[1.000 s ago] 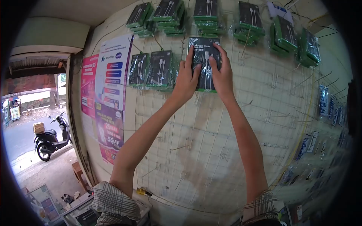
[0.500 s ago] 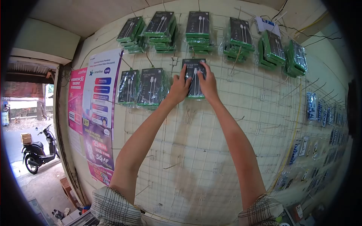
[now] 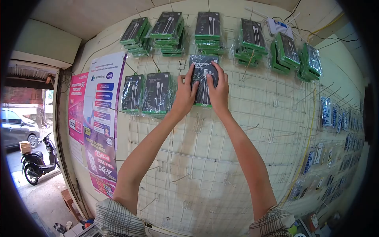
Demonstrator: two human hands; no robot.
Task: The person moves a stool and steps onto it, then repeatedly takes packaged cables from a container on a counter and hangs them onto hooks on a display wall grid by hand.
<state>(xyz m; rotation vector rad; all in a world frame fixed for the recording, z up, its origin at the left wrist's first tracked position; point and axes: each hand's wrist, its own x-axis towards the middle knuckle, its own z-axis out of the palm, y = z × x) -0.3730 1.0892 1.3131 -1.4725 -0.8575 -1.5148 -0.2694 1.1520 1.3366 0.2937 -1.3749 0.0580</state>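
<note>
A black-and-green charging cable package [image 3: 202, 87] in clear plastic is upright against the wire grid, between my raised hands. My left hand [image 3: 184, 93] grips its left edge, with fingertips on the front. On the right edge, my right hand [image 3: 218, 89] holds it the same way, thumb on the front. Just left of my left hand hang two stacks of similar packages, one nearer [image 3: 157, 93] and one farther [image 3: 132, 93]. Directly above my hands hangs another stack [image 3: 207, 29]. Whether a hook passes through the held package is hidden.
More package stacks hang along the top row, such as one at the right [image 3: 252, 37]. Bare hooks stick out of the wire grid [image 3: 244, 158]. Posters [image 3: 103, 106] cover the left wall beside a doorway, with a scooter [image 3: 39, 160] outside. Small packets [image 3: 327, 112] hang at the right.
The view has tilted, so the upper stacks appear lower than a second ago. Both hands still hold the package, now close below the upper middle stack. A car has appeared outside.
</note>
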